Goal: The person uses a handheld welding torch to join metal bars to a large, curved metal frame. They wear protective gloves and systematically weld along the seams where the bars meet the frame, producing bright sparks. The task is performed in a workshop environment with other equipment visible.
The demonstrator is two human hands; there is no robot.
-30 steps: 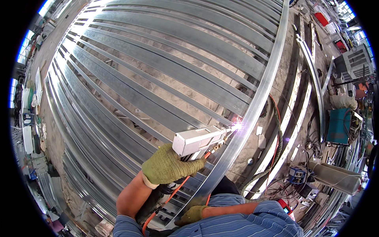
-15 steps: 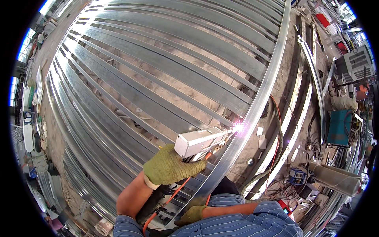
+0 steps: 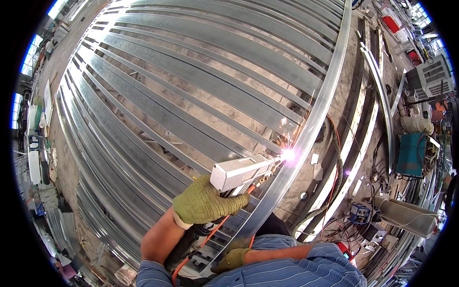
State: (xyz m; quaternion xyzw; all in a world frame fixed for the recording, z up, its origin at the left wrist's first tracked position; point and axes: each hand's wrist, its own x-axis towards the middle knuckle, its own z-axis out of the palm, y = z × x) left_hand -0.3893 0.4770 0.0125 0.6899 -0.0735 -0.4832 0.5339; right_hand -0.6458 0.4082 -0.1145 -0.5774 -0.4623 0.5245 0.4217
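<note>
Sparks leap higher than before, your left hand wrapped round the handheld welding gun, nozzle at the galvanized rail, right hand grip unclear; welding seems underway, next move likely wanting steadiness.

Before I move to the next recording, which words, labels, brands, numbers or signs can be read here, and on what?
None can be read.
Handheld welding gun in the left hand: no readable lettering.
Red device with a small screen: too small to read.
Blue-fronted box: any markings too small.
Teal cabinet: nothing legible.
</note>
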